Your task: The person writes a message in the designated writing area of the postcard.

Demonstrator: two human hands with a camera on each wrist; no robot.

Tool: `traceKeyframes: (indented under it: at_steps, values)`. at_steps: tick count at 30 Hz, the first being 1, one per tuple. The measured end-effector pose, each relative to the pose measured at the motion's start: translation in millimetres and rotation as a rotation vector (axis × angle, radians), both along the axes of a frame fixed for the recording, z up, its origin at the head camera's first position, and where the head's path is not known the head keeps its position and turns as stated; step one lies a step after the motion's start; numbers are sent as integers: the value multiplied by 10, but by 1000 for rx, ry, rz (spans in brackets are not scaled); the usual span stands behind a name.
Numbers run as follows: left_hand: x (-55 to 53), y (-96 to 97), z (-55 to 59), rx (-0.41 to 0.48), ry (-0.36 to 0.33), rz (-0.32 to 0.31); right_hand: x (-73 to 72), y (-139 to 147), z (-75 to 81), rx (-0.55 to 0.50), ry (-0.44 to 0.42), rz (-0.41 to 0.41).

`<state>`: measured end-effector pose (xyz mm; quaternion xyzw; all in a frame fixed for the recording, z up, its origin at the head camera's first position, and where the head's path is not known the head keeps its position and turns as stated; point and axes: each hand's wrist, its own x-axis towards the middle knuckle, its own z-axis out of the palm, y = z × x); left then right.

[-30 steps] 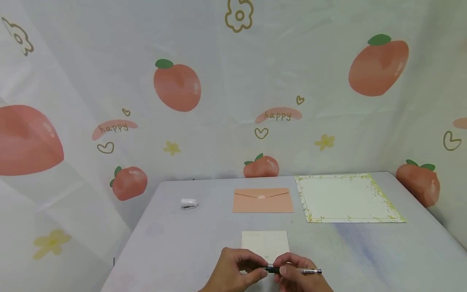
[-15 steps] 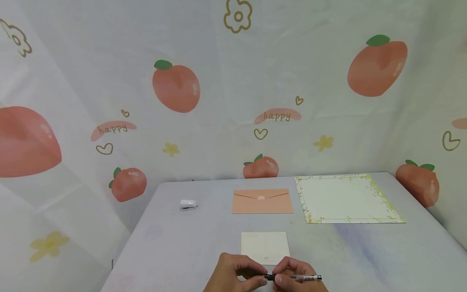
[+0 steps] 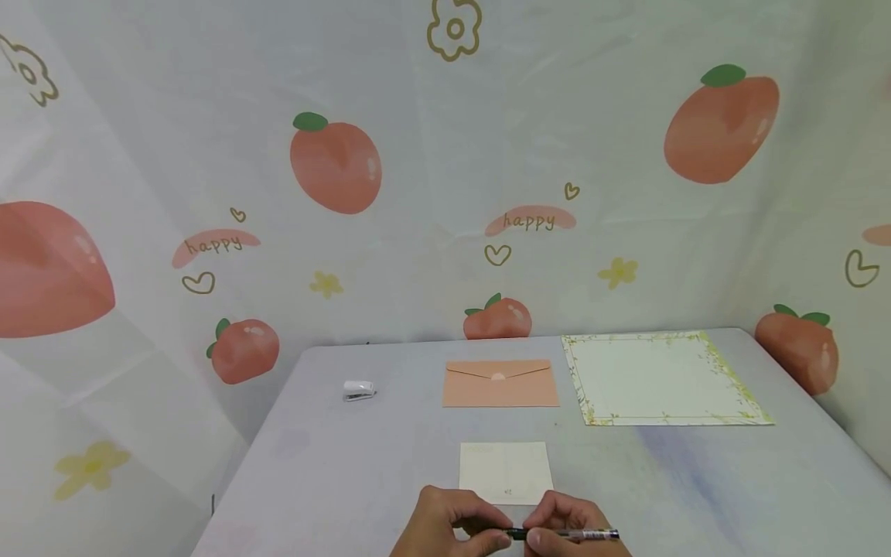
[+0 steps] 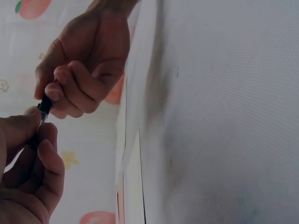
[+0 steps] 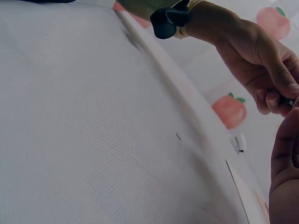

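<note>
Both hands meet over a pen (image 3: 592, 534) just in front of a small cream card (image 3: 504, 468). My left hand (image 3: 451, 524) pinches the dark end between thumb and fingertips. The barrel, clear and pointing right, is gripped by my right hand (image 3: 572, 526). In the left wrist view, a pale tip section shows between the pen's black grip (image 4: 45, 105) and a dark cap-like piece (image 4: 32, 141) in the left fingers. Whether the two are fully apart is hidden by the fingertips. In the right wrist view, the hands cover most of the pen.
A peach envelope (image 3: 500, 393) lies behind the card. To its right is a large sheet with a floral border (image 3: 668, 379). A small white stapler (image 3: 359, 390) sits at the back left of the pale table (image 3: 334, 480). A fruit-print curtain (image 3: 418, 271) hangs behind.
Both hands and the pen have moved slightly toward the body, uncovering the card's front edge. The right hand and barrel have shifted a little to the right in the last half second.
</note>
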<state>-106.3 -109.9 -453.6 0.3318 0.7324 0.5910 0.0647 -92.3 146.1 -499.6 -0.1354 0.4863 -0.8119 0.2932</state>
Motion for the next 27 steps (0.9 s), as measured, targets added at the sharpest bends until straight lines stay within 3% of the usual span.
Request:
traceKeyframes:
  at_steps: [9, 17, 20, 27]
  values:
    - [22, -3, 42, 10, 13, -20, 1, 37, 28, 12, 116, -4]
    - [58, -8, 80, 2, -98, -34, 31, 67, 63, 91, 223, -60]
    - [70, -9, 89, 12, -142, -43, 32, 65, 53, 94, 300, -77]
    - [73, 2, 83, 40, -171, -62, 21, 67, 15, 64, 455, -106]
